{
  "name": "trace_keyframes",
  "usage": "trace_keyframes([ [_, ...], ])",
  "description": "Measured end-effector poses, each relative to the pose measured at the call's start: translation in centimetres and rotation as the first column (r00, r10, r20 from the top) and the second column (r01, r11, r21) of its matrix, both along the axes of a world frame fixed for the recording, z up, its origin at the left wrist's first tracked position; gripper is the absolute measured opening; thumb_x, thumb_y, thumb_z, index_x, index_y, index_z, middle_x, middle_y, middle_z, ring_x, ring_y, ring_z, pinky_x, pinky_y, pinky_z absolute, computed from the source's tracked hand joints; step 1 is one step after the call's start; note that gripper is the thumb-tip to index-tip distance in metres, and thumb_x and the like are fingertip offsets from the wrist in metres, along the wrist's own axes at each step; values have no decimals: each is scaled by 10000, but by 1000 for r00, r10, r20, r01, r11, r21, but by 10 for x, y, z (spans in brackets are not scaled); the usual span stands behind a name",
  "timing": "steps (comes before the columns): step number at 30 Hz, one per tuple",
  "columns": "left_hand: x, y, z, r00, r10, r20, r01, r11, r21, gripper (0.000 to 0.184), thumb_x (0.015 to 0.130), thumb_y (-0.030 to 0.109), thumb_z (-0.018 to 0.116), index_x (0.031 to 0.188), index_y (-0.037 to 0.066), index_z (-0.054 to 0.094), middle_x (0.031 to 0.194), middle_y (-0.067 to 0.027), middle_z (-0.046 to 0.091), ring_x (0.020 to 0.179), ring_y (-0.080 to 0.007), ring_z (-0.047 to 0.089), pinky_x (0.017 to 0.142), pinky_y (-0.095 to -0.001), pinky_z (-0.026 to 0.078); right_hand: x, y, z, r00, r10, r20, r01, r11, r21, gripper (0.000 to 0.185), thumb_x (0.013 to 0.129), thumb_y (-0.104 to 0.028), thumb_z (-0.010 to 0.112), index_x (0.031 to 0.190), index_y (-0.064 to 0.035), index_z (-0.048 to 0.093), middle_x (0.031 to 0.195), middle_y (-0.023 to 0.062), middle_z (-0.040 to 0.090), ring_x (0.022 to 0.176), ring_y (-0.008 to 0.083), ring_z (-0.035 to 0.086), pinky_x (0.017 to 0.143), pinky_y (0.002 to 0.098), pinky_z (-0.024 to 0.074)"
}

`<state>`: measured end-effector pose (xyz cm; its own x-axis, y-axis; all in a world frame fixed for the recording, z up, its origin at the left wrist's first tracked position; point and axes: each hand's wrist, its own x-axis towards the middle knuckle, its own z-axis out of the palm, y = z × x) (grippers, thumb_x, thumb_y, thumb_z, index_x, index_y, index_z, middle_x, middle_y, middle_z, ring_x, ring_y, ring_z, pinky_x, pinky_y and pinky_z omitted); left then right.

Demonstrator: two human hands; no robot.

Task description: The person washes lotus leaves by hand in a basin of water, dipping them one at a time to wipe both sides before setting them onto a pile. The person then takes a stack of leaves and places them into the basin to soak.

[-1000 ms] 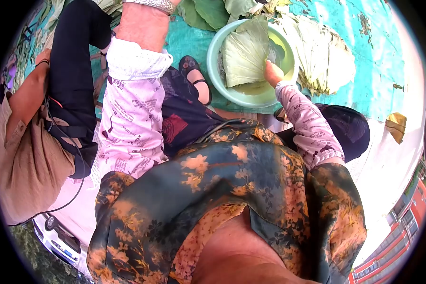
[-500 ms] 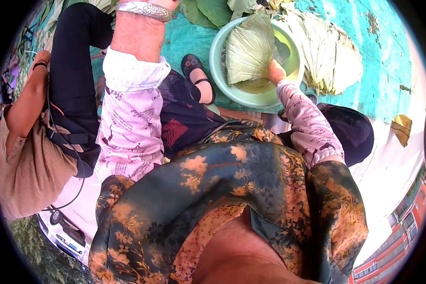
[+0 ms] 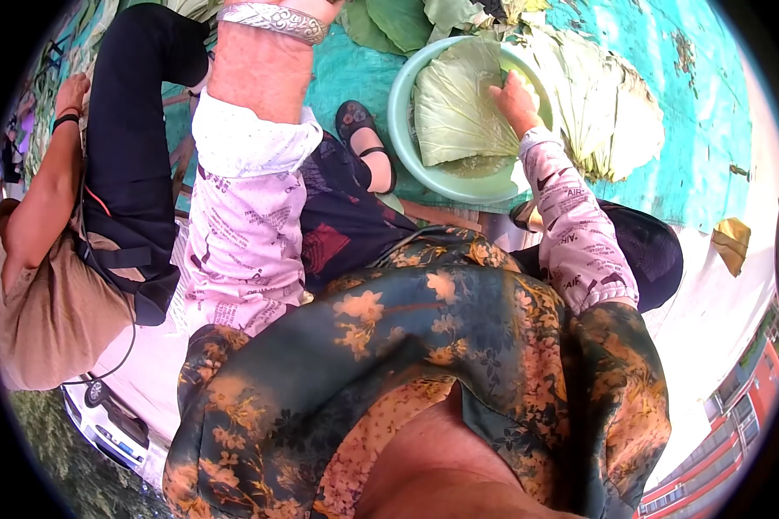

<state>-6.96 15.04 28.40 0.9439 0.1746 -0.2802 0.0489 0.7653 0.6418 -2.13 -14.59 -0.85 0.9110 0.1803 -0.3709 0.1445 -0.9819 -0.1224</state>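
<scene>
A pale green basin (image 3: 400, 130) stands on the green ground sheet with water in it. Inside lies a large folded lotus leaf (image 3: 459, 108), fan-shaped with radiating veins, its lower part at the water. My right hand (image 3: 518, 104) is at the leaf's right edge, thumb over the leaf and fingers beside it, and appears to grip it. My left hand (image 3: 325, 9) is cut off by the top edge of the view, beyond a silver bracelet (image 3: 273, 19); its fingers are mostly hidden.
Right of the basin, pale folded leaves (image 3: 610, 112) are piled on the green sheet (image 3: 710, 112). Greener leaves (image 3: 398, 24) lie behind it. A person in dark trousers (image 3: 134, 130) sits close on my left. A brown leaf scrap (image 3: 731, 244) lies far right.
The leaf has gone lower and flatter in the basin. My right hand has moved up along its right edge. My left arm has shifted slightly right, and the nearby person's hand has moved up.
</scene>
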Motion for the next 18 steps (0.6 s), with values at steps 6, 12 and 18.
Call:
trace_keyframes([
  [6, -5, -7, 7, 1000, -10, 17, 10, 999, 35, 191, 796, -22, 465, 968, -87, 517, 931, -184, 581, 835, -292, 582, 778, -389, 488, -12, 35, -18, 950, 281, 137, -302, 940, 161, 792, 730, -522, 553, 1326, -102, 245, 1347, 136, 288, 1230, 333, 279, 947, 491, 287],
  [12, -6, -11, 11, 998, 9, -55, -9, 1000, 11, 186, 797, -26, 464, 964, -88, 517, 923, -187, 580, 834, -289, 585, 780, -385, 494, -64, 40, -21, 873, 488, 14, -488, 873, 11, 810, 732, -548, 532, 1353, -153, 194, 1382, 113, 219, 1258, 322, 229, 937, 586, 229],
  [18, -13, -18, 19, 996, 22, -84, -19, 999, 37, 173, 792, -34, 471, 948, -91, 520, 923, -192, 582, 834, -292, 590, 776, -388, 499, -82, 34, -31, 876, 469, 112, -469, 883, -32, 755, 745, -529, 522, 1345, -180, 226, 1373, 77, 244, 1257, 279, 230, 922, 590, 224],
])
